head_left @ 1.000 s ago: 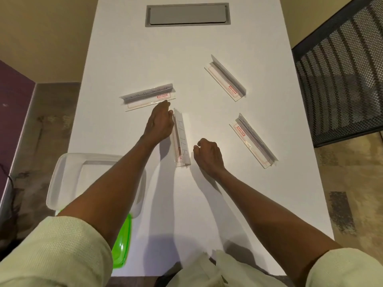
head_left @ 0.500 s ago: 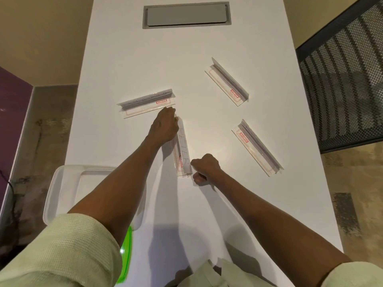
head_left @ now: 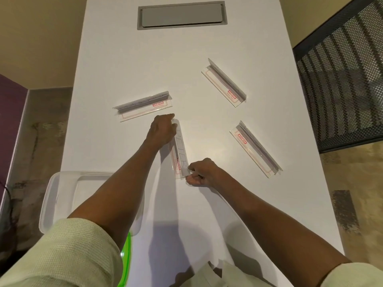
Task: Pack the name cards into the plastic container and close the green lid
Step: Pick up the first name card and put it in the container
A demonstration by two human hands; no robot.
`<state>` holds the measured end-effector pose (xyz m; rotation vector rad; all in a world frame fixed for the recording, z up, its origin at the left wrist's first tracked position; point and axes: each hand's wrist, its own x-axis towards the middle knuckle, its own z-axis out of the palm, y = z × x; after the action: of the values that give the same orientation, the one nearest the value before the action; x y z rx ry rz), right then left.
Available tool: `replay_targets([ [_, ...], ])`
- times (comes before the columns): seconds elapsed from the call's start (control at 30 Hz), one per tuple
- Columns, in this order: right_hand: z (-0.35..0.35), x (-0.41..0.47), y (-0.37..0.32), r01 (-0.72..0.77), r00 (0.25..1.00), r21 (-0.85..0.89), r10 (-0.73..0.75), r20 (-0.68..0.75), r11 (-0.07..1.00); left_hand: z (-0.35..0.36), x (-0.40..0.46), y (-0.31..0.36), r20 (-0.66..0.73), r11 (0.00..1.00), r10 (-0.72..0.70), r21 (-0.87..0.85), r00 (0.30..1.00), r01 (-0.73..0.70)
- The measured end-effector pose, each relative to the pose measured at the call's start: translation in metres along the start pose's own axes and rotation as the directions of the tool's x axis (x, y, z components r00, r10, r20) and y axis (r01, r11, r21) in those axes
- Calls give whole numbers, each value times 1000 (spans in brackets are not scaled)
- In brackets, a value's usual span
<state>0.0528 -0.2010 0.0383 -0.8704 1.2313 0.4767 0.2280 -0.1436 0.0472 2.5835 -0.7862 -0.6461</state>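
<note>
A long white table [head_left: 207,214] fills the view, with a grey cable-access flap [head_left: 182,15] set into its far end and a black mesh panel [head_left: 342,79] off to the right. Four clear acrylic name card holders lie on the tabletop — one at centre [head_left: 179,150] running lengthwise between the two hands, one to the far left [head_left: 143,106], one at the far right [head_left: 224,83] and one nearer on the right [head_left: 256,149], the three outer ones well apart from each other. The left hand [head_left: 162,129] grips the far end of the centre holder with curled fingers; the right hand [head_left: 202,172] pinches its near end. One clear plastic container [head_left: 53,195] sits at the table's near left edge, partly hidden by the left forearm, and one green lid [head_left: 126,259] shows beside it — only a sliver is visible past the pale sleeve.
</note>
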Motion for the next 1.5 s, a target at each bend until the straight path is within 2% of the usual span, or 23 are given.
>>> replay_targets([
  [0.17, 0, -2, 0, -9, 1000, 4, 9, 17, 1000, -10, -1, 5, -90, 997, -28, -68, 996, 22],
  [0.4, -8, -17, -11, -15, 999, -5, 15, 32, 1000, -38, -5, 16, -195, 997, 54, -37, 979, -62],
  [0.47, -14, -20, -16, 25, 1000, -35, -25, -1, 999, -46, -6, 19, -205, 993, 64, -79, 977, -82],
  [0.63, -32, -31, -26, 183, 972, -169, -204, -119, 968, -58, -20, 21, -267, 951, -34, -306, 963, -51],
  [0.73, -44, -37, -32, 270, 912, -369, -359, -198, 890, -60, -31, 21, -295, 929, -80, -368, 952, -36],
  [0.87, -58, -39, -38, 386, 761, -616, -615, -207, 686, -57, -46, 18, -319, 918, -117, -397, 940, -21],
  [1.13, -77, -30, -34, 445, 553, -732, -801, -229, 516, -29, -78, 7, -320, 924, -222, -372, 921, 94],
  [1.3, -82, -28, -22, 483, 498, -754, -848, -182, 446, -2, -95, -4, -260, 905, -354, -338, 898, 259],
  [1.5, -85, -19, -10, 499, 488, -739, -852, -192, 452, 22, -111, -15, -225, 896, -387, -319, 894, 308],
])
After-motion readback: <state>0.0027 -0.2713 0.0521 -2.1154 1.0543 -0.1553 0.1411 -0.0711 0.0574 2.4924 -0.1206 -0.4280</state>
